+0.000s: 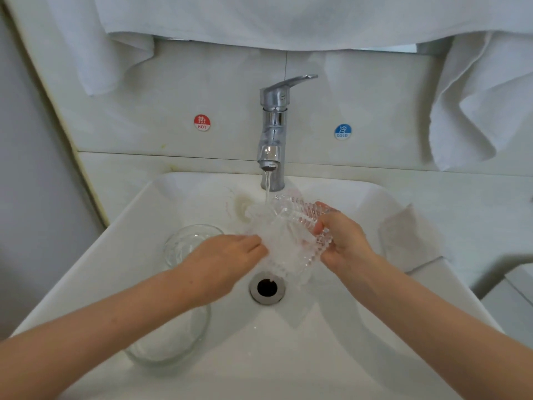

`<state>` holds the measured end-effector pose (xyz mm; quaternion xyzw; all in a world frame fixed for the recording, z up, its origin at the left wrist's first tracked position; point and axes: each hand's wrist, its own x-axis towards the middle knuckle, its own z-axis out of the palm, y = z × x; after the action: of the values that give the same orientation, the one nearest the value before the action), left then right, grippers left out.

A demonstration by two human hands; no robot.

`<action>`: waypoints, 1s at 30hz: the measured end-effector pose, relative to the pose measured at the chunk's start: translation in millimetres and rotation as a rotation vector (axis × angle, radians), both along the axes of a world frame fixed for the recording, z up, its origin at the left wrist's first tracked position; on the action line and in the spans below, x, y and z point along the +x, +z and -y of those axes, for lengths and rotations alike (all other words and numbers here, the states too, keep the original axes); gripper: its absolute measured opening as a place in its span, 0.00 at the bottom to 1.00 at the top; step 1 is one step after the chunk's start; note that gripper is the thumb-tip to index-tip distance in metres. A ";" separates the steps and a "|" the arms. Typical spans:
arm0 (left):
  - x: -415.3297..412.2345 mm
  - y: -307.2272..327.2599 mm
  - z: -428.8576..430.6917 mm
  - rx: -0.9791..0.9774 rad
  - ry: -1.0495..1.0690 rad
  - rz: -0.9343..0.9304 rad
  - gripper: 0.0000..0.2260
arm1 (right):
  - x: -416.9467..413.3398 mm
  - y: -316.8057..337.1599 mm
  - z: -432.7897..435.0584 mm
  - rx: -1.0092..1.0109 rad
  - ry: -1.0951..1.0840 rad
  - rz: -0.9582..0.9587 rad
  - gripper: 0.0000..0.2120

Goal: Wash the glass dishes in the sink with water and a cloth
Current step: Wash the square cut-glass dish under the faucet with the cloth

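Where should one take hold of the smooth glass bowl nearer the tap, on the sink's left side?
Probably by the rim of the bowl, coming from above and the left. It sits mouth-up against the sloping wall of the sink, its smooth rounded sides offer little purchase, and the left hand covers its right edge. Pinch the rim, thumb inside.

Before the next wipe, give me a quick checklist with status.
1. Water from tap hits dish: ok.
2. Right hand grips dish: ok.
3. Left hand holds cloth against dish: ok.
4. Drain open: ok.
5. Big bowl clear of left arm: not ok, arm passes right over it.
6. Dish clean: cannot tell.
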<state>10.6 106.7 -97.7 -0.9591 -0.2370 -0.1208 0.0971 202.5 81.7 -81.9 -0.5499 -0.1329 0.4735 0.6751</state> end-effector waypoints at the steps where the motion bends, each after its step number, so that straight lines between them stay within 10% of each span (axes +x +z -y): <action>1: 1.1 3.3 6.2 -0.070 0.025 -0.039 0.23 | -0.3 -0.2 -0.8 0.002 0.006 0.001 0.29; 6: 30.3 18.3 42.7 -0.507 0.026 0.138 0.19 | -5.5 7.5 6.5 0.015 0.049 0.043 0.22; 22: 63.6 13.6 58.1 -0.484 0.280 0.771 0.09 | -35.1 18.9 28.8 0.191 0.098 0.257 0.22; 30: 41.3 27.6 40.7 -0.993 0.393 1.087 0.08 | -18.2 34.6 17.7 0.082 0.341 0.284 0.09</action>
<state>51.8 66.0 -70.1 -0.6360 -0.4444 -0.4358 -0.4562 184.4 63.9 -47.2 -0.5525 -0.3368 0.4929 0.5817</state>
